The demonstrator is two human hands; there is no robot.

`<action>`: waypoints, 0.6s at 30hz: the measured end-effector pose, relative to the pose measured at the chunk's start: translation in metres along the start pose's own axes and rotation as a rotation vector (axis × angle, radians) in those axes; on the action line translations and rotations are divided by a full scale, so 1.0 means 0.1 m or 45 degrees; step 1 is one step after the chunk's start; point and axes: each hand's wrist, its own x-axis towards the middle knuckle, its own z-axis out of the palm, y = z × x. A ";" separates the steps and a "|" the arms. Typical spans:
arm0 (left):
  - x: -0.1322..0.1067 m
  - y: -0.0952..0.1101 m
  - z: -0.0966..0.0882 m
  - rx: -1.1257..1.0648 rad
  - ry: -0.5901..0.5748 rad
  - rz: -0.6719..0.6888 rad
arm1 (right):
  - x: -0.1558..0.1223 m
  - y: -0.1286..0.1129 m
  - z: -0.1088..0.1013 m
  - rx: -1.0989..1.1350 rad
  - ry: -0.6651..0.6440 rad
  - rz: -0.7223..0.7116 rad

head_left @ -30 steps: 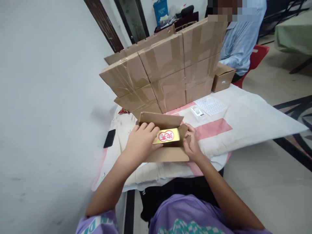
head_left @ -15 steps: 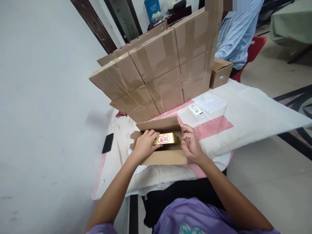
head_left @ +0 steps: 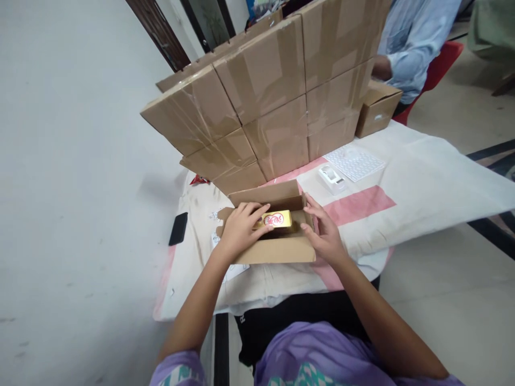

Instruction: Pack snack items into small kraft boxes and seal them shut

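Observation:
An open brown cardboard box [head_left: 277, 251] lies on the cloth-covered table in front of me, flaps spread. Inside it rests a small gold packet [head_left: 277, 219] with a red and white round label. My left hand [head_left: 240, 229] reaches into the box from the left, fingers curled over the packet's left end. At the box's right end my right hand [head_left: 325, 234] has its fingers stretched out against the side flap.
A wall of taped cardboard boxes [head_left: 273, 96] stands just behind the open box. A black phone [head_left: 178, 228] lies at the left, a white tape dispenser [head_left: 331, 178] and a white tray [head_left: 354, 162] at the right. Another person in a blue shirt [head_left: 414, 37] sits at the far right.
The gold packet has gone lower into the box under my left hand. My right hand has opened from a pinch on the side flap to flat fingers against it.

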 end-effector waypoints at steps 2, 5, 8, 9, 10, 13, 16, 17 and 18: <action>-0.16 -0.05 -0.01 -0.068 0.394 -0.032 | 0.03 0.04 -0.05 0.060 -0.024 0.123; -0.50 -0.13 0.22 -0.208 1.126 -0.410 | 0.11 0.08 -0.14 0.106 -0.136 0.266; -0.80 -0.11 0.67 -0.565 1.164 -0.699 | 0.20 0.11 -0.20 0.142 -0.215 0.301; -0.87 -0.08 0.81 -0.654 1.026 -0.713 | 0.23 0.12 -0.21 0.143 -0.252 0.269; -0.92 -0.05 0.93 -0.728 0.896 -0.683 | 0.25 0.13 -0.22 0.131 -0.302 0.223; -1.00 0.00 1.12 -0.811 0.700 -0.518 | 0.29 0.13 -0.21 0.053 -0.417 0.122; -1.01 -0.10 1.08 -0.747 0.655 -0.410 | 0.33 0.13 -0.20 -0.020 -0.411 0.117; -1.01 -0.14 1.04 -0.708 0.639 -0.393 | 0.34 0.14 -0.19 -0.031 -0.405 0.109; -1.00 -0.19 1.00 -0.674 0.619 -0.380 | 0.35 0.15 -0.19 -0.038 -0.406 0.095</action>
